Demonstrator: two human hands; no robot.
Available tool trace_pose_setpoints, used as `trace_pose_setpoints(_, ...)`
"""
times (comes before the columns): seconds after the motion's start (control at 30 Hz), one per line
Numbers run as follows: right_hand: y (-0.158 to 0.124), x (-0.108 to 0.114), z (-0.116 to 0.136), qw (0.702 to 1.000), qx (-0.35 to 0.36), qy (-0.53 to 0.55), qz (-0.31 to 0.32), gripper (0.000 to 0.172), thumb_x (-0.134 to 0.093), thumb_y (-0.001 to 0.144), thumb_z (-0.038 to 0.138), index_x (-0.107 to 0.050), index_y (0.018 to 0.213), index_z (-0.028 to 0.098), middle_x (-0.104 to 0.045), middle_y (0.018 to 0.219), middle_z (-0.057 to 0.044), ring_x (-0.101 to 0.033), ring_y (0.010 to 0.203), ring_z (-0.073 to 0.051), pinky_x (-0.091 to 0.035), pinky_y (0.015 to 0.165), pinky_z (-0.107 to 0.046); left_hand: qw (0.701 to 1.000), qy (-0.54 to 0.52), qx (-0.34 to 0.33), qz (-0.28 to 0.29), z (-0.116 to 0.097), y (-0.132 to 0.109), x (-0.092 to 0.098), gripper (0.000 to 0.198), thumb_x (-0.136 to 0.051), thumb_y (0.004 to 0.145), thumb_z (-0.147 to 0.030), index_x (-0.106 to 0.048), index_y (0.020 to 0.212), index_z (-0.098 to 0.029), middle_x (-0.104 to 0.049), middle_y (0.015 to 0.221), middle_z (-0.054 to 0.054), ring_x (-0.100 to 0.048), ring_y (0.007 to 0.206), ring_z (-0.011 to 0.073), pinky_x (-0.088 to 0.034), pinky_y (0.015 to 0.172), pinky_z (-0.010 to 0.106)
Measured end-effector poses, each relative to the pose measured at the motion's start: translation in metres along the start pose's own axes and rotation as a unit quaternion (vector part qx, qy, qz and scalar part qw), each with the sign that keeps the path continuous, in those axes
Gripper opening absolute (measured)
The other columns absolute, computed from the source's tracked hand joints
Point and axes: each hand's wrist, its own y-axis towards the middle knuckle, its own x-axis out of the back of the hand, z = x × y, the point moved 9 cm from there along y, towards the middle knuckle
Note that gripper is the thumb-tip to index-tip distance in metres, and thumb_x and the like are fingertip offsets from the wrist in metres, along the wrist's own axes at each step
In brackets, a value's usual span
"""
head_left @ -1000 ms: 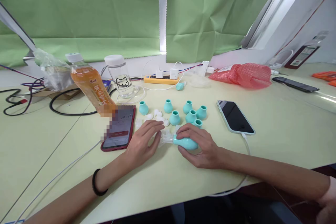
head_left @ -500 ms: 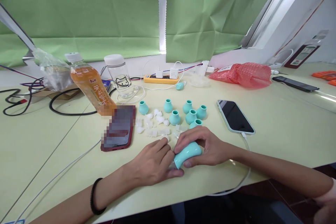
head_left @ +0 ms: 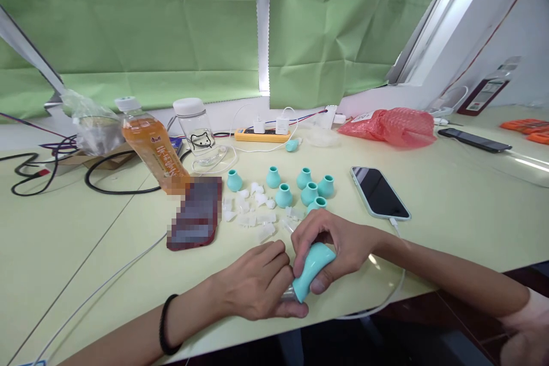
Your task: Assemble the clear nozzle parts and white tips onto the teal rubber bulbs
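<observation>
My right hand (head_left: 332, 246) is closed around a glossy turquoise curved piece (head_left: 314, 267), pressing it between thumb and fingers. At its lower left end, my left hand (head_left: 259, 283) pinches a clear plastic part (head_left: 289, 293), mostly covered by the fingers. The two parts meet, but how far one sits inside the other is hidden. Beyond my hands stand several turquoise bulb-shaped pieces (head_left: 283, 195) with open necks. Several small translucent white plastic pieces (head_left: 247, 219) lie to their left and in front of them.
A phone in a red case (head_left: 198, 214) lies on the left, near a leaning orange drink bottle (head_left: 153, 151) and a clear jar (head_left: 201, 140). A charging phone (head_left: 380, 193) lies right. Behind are a yellow power strip (head_left: 262, 135) and red bubble wrap (head_left: 390, 127).
Both hands have shifted slightly down and nearer the table's front edge. The turquoise piece is tilted more steeply, and another translucent piece now shows beyond my left hand.
</observation>
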Motion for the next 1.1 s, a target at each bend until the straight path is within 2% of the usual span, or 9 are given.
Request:
trace_pose_setpoints(0.17,0.000,-0.002,0.000,0.999,-0.017,0.035,0.018,0.032,-0.072,0.056,0.028,-0.065,0.082,0.010,-0.057,0.064,-0.002,-0.053,0.055,-0.009,-0.045,0.052,-0.020,0.999,-0.004,-0.024,-0.024,-0.006,0.003,0.004,0.047,-0.027,0.086,-0.034,-0.053,0.055,-0.010,-0.046,0.045,0.005,-0.037,0.047,0.0144,-0.036,0.041,0.027)
trace_pose_setpoints(0.3,-0.011,0.010,-0.002,0.983,-0.059,0.156,0.082,0.028,-0.066,0.064,0.027,-0.062,0.086,0.010,-0.060,0.067,-0.005,-0.058,0.052,-0.012,-0.047,0.044,-0.020,0.993,-0.013,-0.107,-0.057,-0.029,-0.002,0.013,0.042,-0.036,0.083,-0.036,-0.046,0.049,-0.013,-0.036,0.040,0.000,-0.033,0.043,0.0122,-0.029,0.038,0.025)
trace_pose_setpoints(0.47,-0.023,0.088,0.016,0.976,0.016,0.160,-0.149,0.022,-0.064,0.066,0.023,-0.056,0.084,0.015,-0.057,0.078,-0.003,-0.059,0.060,-0.014,-0.050,0.053,-0.027,0.998,0.061,0.018,0.005,0.000,-0.006,-0.001,0.025,-0.043,0.081,-0.027,-0.050,0.064,-0.010,-0.046,0.053,0.004,-0.040,0.053,0.0148,-0.038,0.046,0.028)
trace_pose_setpoints(0.57,-0.027,0.110,0.016,0.965,0.023,0.137,-0.224,0.023,-0.065,0.063,0.022,-0.050,0.079,0.019,-0.054,0.081,-0.001,-0.059,0.067,-0.015,-0.049,0.063,-0.033,0.986,0.114,0.099,0.072,0.024,-0.013,-0.020,0.008,-0.045,0.077,-0.014,-0.052,0.078,-0.010,-0.052,0.068,0.007,-0.043,0.064,0.0176,-0.041,0.053,0.030)
trace_pose_setpoints(0.67,-0.033,0.129,0.006,0.946,0.012,0.100,-0.307,0.024,-0.066,0.062,0.021,-0.046,0.075,0.020,-0.052,0.081,0.000,-0.057,0.072,-0.015,-0.048,0.067,-0.033,0.964,0.145,0.168,0.147,0.040,-0.021,-0.037,0.016,-0.048,0.076,-0.018,-0.052,0.090,-0.011,-0.052,0.085,0.012,-0.045,0.076,0.0227,-0.043,0.059,0.036)
trace_pose_setpoints(0.77,-0.039,0.147,-0.004,0.919,-0.004,0.033,-0.394,0.025,-0.065,0.063,0.026,-0.045,0.077,0.020,-0.052,0.080,0.000,-0.055,0.075,-0.015,-0.047,0.067,-0.031,0.945,0.167,0.219,0.174,0.049,-0.026,-0.041,0.027,-0.049,0.077,-0.028,-0.050,0.100,-0.013,-0.050,0.093,0.013,-0.045,0.083,0.0257,-0.042,0.063,0.040)
trace_pose_setpoints(0.9,-0.027,0.161,0.001,0.891,-0.001,-0.140,-0.433,0.032,-0.065,0.062,0.028,-0.050,0.089,0.018,-0.054,0.082,-0.003,-0.053,0.083,-0.016,-0.046,0.069,-0.028,0.932,0.193,0.253,0.171,0.057,-0.031,-0.040,0.027,-0.047,0.079,-0.022,-0.047,0.105,-0.017,-0.048,0.093,0.011,-0.045,0.082,0.0241,-0.042,0.063,0.039)
trace_pose_setpoints(1.0,-0.004,0.171,0.000,0.877,-0.001,-0.247,-0.413,0.033,-0.056,0.070,0.025,-0.050,0.101,0.018,-0.055,0.092,-0.005,-0.053,0.085,-0.014,-0.046,0.071,-0.026,0.928,0.207,0.263,0.164,0.064,-0.037,-0.040,0.020,-0.045,0.078,-0.015,-0.050,0.098,-0.019,-0.047,0.089,0.008,-0.045,0.079,0.0226,-0.042,0.060,0.036)
trace_pose_setpoints(1.1,0.017,0.184,-0.023,0.867,-0.054,-0.321,-0.377,0.024,-0.050,0.073,0.023,-0.055,0.094,0.014,-0.056,0.097,-0.007,-0.055,0.080,-0.013,-0.046,0.070,-0.025,0.938,0.196,0.256,0.126,0.067,-0.032,-0.034,0.019,-0.044,0.077,-0.014,-0.050,0.095,-0.018,-0.047,0.086,0.007,-0.045,0.076,0.0208,-0.042,0.059,0.035)
